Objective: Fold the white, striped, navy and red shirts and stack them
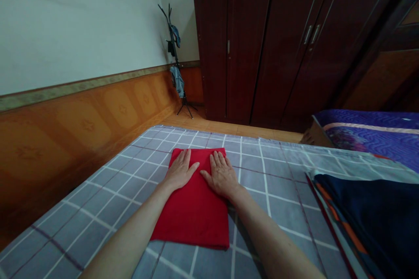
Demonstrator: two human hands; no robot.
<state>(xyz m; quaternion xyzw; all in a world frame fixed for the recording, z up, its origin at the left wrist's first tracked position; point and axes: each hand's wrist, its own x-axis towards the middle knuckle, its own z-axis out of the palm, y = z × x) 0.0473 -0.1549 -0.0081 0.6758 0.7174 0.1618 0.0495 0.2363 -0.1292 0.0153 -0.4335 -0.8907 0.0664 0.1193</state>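
A red cloth (196, 213), folded into a rough rectangle, lies on the grey checked bedsheet (124, 183). My left hand (180, 170) rests flat on its far left part, fingers stretched forward and thumb pointing inward. On the far right part lies my right hand (222, 174), palm down, with its fingers extended and its thumb toward the left hand. A strip of red cloth shows between the two hands. Neither hand grips anything. Parts of the cloth's side edges are covered by my hands and left forearm.
To the right lies a stack of folded cloths, navy on top (369, 209). Beyond it is a purple quilted bedcover (379, 128). A dark red wardrobe (248, 43) stands behind the bed, with a black coat rack (173, 43) in the corner and a wall (98, 109) along the left.
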